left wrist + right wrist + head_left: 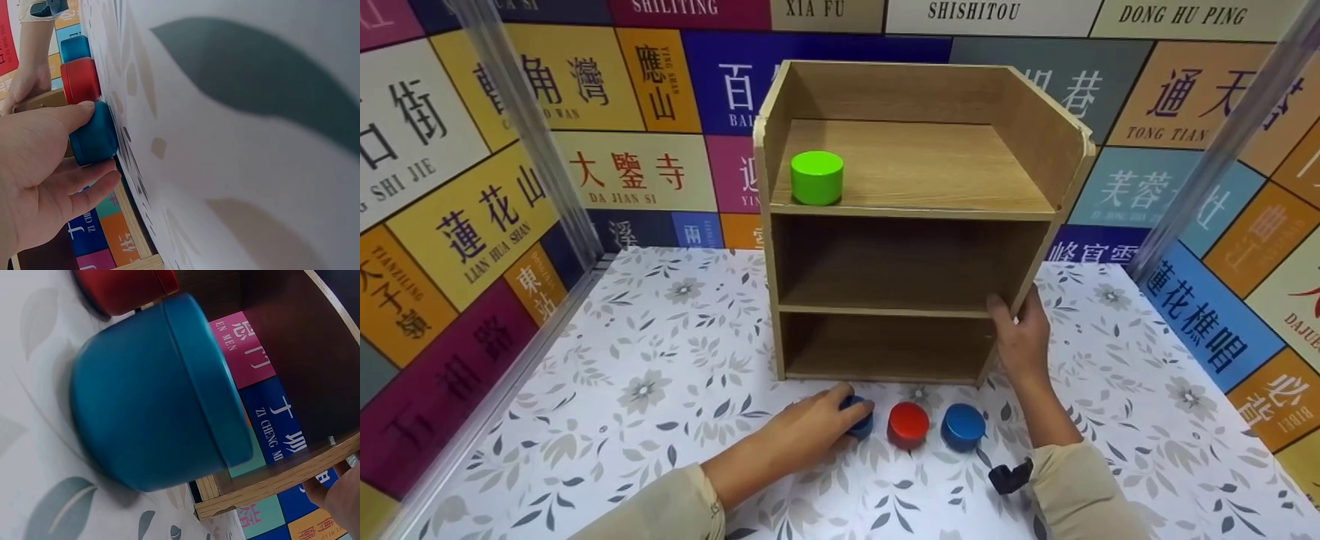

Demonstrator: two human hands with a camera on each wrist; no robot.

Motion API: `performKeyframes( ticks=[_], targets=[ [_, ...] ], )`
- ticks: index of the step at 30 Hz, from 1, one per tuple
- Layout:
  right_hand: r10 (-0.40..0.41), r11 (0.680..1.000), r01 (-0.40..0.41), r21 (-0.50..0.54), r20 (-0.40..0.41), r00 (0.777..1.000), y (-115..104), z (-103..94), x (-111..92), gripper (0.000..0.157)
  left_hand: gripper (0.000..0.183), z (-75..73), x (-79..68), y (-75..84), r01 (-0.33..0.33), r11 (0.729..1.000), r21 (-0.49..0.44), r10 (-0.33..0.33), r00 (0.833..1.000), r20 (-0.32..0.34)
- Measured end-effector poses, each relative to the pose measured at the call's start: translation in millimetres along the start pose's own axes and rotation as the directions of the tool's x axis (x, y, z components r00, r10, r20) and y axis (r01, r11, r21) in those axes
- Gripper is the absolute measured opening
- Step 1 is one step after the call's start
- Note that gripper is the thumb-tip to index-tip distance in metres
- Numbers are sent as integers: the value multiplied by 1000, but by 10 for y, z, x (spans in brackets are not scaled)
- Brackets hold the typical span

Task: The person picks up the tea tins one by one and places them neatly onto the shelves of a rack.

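Observation:
A wooden shelf [915, 309] with a top tray and two lower compartments stands on the patterned tabletop. My right hand [1024, 337] grips its right side panel, thumb at the front edge. In front of the shelf my left hand [810, 424] holds a blue round tin [95, 135] between thumb and fingers; the tin sits on the table. To its right are a red tin [908, 425] and a second blue tin [963, 427]. A bright green tin [817, 178] rests at the front left of the shelf's top.
Walls covered in colourful place-name signs [637, 171] enclose the table on the back and sides. Clear corner posts [532, 135] rise at left and right. A black strap piece [1010, 476] hangs by my right sleeve.

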State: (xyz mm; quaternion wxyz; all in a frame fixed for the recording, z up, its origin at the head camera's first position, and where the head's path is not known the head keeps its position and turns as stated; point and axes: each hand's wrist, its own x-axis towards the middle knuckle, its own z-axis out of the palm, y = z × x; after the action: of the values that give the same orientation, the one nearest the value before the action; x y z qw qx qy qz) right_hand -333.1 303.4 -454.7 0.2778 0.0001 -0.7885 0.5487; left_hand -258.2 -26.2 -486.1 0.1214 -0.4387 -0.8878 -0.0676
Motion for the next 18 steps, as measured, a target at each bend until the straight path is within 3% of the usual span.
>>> performKeyframes(
  ticks=[10,18],
  targets=[
    [-1,1000,1,18,-6,1000,8,-15,0,52,48,-80,52,-2,-1,999,-35,1,1000,2],
    [9,1000,-9,15,9,1000,-17,7,-10,54,48,-200,68,-20,39,992,-123,-41,999,-11]
  ],
)
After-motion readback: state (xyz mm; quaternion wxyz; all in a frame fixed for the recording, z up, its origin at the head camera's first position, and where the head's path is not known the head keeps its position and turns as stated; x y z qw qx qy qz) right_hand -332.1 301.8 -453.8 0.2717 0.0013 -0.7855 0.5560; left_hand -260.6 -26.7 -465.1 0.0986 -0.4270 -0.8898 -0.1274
